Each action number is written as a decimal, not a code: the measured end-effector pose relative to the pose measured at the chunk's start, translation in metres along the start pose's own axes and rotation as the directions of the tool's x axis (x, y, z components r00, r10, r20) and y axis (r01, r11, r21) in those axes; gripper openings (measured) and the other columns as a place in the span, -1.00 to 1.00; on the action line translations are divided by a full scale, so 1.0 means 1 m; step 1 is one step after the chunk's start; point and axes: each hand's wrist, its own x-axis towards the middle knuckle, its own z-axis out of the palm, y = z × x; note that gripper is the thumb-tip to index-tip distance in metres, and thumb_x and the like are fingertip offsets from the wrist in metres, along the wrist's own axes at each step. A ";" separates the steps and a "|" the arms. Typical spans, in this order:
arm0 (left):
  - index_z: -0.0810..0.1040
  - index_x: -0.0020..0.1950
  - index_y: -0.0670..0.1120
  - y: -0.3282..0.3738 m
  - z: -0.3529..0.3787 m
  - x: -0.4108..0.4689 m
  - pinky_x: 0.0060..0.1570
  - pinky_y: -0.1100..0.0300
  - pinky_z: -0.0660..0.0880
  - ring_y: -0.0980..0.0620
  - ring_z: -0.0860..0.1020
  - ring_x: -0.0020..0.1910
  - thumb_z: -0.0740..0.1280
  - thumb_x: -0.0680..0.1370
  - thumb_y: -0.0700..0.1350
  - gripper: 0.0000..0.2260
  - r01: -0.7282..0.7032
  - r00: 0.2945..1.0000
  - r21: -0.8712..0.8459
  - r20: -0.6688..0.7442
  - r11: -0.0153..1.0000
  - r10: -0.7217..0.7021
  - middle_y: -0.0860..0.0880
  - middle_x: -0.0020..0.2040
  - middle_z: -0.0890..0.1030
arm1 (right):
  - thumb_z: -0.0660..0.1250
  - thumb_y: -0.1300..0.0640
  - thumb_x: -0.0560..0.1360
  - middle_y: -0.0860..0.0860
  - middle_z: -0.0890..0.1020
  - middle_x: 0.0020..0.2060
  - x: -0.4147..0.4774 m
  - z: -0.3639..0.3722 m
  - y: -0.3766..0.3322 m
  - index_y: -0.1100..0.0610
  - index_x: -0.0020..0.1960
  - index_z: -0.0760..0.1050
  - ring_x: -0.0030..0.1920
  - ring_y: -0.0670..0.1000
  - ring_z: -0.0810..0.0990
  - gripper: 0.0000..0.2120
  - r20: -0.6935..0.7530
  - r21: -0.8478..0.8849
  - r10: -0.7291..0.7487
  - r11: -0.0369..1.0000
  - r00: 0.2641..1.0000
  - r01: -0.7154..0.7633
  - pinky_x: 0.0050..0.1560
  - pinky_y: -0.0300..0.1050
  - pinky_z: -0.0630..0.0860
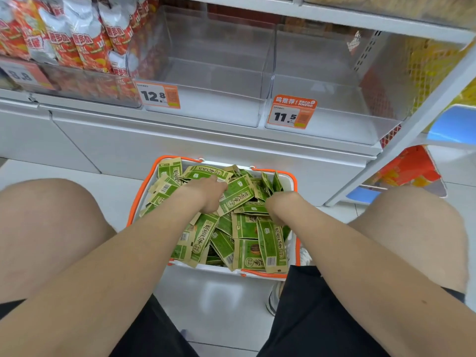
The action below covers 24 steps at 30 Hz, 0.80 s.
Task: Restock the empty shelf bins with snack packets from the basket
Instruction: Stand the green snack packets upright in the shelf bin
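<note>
A white basket with an orange rim [134, 202] sits on the floor between my knees, heaped with green and tan snack packets [247, 243]. My left hand [206, 194] lies palm down on the pile, fingers curled over packets near the far side. My right hand [277, 204] is pushed down among the packets, so its fingers are hidden. Above the basket stand two clear shelf bins, both bare inside: one [211, 73] behind the 12.8 price tag [158, 96], the other [334, 94] behind the 11.5 tag [291, 113].
To the left, a bin [64, 34] is packed with red and white snack bags. White cabinet fronts [154, 143] run under the shelf. A slanted white shelf post [412, 124] and blue and orange items [412, 171] are at the right. My knees flank the basket.
</note>
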 end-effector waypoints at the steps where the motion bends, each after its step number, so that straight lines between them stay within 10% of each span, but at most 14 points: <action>1: 0.28 0.64 0.08 -0.001 0.000 0.002 0.32 -0.17 0.54 -0.27 0.43 0.47 0.26 0.59 -0.31 -0.36 0.009 1.000 -0.012 0.003 1.000 -0.008 -0.16 0.63 0.22 | 0.37 0.22 0.57 0.09 0.54 -0.05 0.001 -0.008 -0.001 0.21 0.38 0.51 0.08 0.19 0.61 -0.62 -0.052 0.012 -0.033 0.999 0.998 0.033 0.22 0.15 0.62; 8: 0.39 0.41 -0.03 -0.026 0.011 0.029 0.04 -0.01 0.60 -0.13 0.60 0.13 0.38 0.54 -0.32 -0.52 -0.030 0.996 -0.153 -0.083 0.988 0.018 -0.06 0.28 0.53 | 0.47 0.17 0.51 0.02 0.52 0.09 0.023 -0.078 -0.027 0.07 0.28 0.47 0.09 0.14 0.59 -0.62 -0.510 -0.007 -0.261 0.954 0.820 0.300 -0.09 0.01 0.45; 14: 0.58 -0.02 -0.12 -0.044 0.014 0.046 0.02 -0.05 0.62 -0.05 0.64 -0.10 0.37 0.63 -0.08 -0.88 -0.037 0.999 -0.276 -0.018 0.960 0.033 -0.04 -0.08 0.66 | 0.73 -0.11 0.21 0.03 0.54 0.17 0.047 -0.090 -0.043 0.03 0.42 0.36 0.21 0.14 0.55 -0.09 -0.342 -0.141 -0.355 0.935 0.870 0.326 0.08 0.09 0.50; 24: 0.54 0.02 -0.12 -0.051 -0.008 0.023 -0.28 0.10 0.38 -0.02 0.53 -0.22 0.31 0.69 -0.07 -0.86 -0.052 0.943 -0.720 -0.263 0.692 -0.202 -0.05 -0.17 0.60 | 0.57 -0.01 0.40 -0.01 0.59 -0.14 0.038 -0.106 -0.038 0.04 -0.02 0.54 -0.08 0.09 0.63 -0.71 -0.517 0.154 -0.278 0.900 0.810 0.407 -0.16 -0.04 0.59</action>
